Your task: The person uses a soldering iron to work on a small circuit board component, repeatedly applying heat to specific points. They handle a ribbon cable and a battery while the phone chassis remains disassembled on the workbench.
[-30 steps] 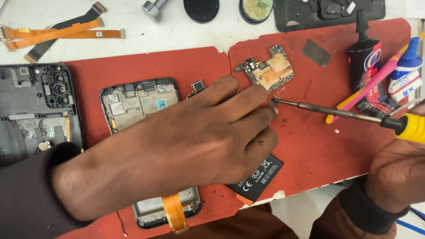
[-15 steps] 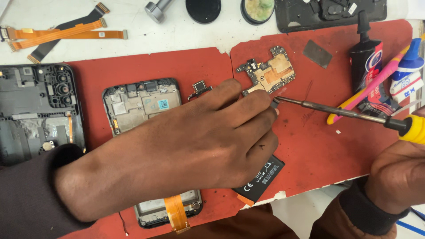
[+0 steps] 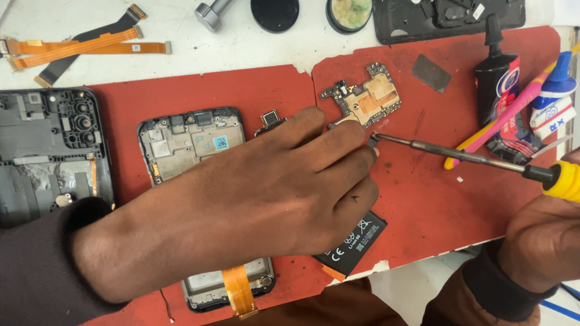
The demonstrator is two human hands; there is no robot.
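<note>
Red mats cover the bench [image 3: 241,54]. Mid-frame, the left hand [image 3: 272,199] lies over the open phone [image 3: 193,142], fingers curled, pinching at the screwdriver [image 3: 459,156] tip. The right hand [image 3: 544,241] grips its yellow handle, lower right. Better go slow, keeping that tip steady.

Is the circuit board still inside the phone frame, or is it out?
Out. The circuit board lies bare on the red mat, apart from the phone frame, beside the screwdriver tip.

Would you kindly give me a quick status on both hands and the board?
Left hand fingertips at the screwdriver tip. Right hand grips its yellow handle. Circuit board lies loose on the red mat, nothing covering it.
</note>
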